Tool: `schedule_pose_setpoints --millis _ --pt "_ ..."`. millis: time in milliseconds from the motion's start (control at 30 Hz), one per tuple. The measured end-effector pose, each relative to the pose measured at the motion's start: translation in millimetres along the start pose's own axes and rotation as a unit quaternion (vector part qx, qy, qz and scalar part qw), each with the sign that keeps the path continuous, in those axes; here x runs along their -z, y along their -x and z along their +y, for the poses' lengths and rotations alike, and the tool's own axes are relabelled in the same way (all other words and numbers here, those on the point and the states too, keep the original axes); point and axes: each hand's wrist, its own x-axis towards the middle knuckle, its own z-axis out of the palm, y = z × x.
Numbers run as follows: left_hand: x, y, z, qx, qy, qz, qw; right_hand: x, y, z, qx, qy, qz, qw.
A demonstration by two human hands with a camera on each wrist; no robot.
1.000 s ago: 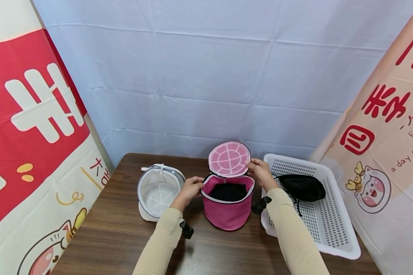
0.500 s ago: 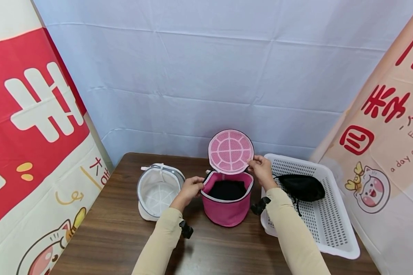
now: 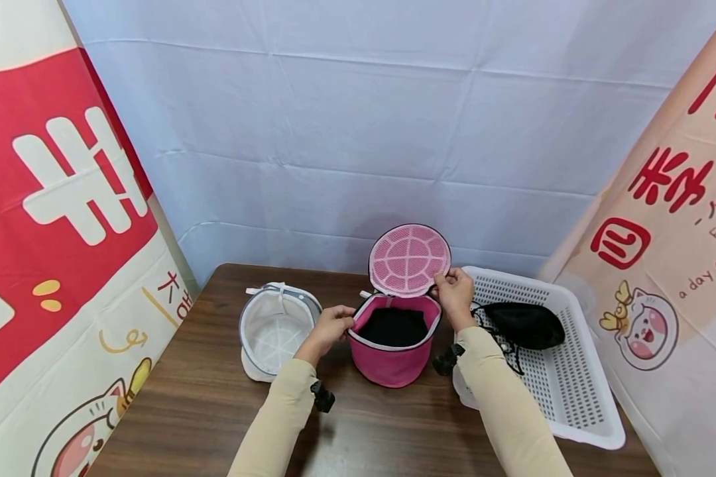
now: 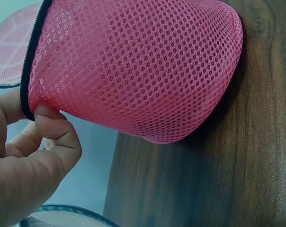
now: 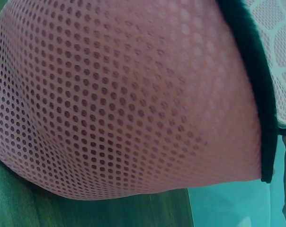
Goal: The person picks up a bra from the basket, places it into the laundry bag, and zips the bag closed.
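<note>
Lid (image 3: 410, 258) held raised
Pink bag (image 3: 392, 366) is pinched at its rim by left hand (image 3: 332, 326), lid edge by right hand (image 3: 455, 293); next move probably calls for steady rim support.

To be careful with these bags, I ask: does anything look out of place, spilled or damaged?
Nothing looks spilled or damaged. Slightly untidy are the black cords, trailing loosely in the white basket beside the black bundle. The pink bag looks out of round at its opening, probably because the left fingers pinch its edge.

Head view bright; right wrist dim, greenish
</note>
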Motion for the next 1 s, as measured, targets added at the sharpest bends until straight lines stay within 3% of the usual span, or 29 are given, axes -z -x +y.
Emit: schedule_pose_setpoints --millis 400,600,700,767,867,1000 --pt "-1.0 -1.3 2.2 0.026 0.017 0.006 0.9995 0 6 5 0.078 0.045 0.019 0.996" --pt "-1.4 14.1 27.9 0.033 0.019 -0.003 0.9993 1 6 6 0.084 0.031 0.006 0.996" --pt "-2.3 18.1 34.3 0.036 0.016 -0.002 0.9992 3 8 5 0.123 0.073 0.013 0.990" --pt "-2.7 19.2 36.5 0.039 0.011 -0.004 0.9992 4 9 4 0.159 0.120 0.025 0.980" --pt "-2.2 13.4 28.5 0.042 0.013 -0.004 0.9990 7 11 4 0.196 0.164 0.031 0.966" --pt "-1.6 3.3 14.0 0.045 0.026 0.003 0.9986 9 13 3 0.213 0.165 0.005 0.963"
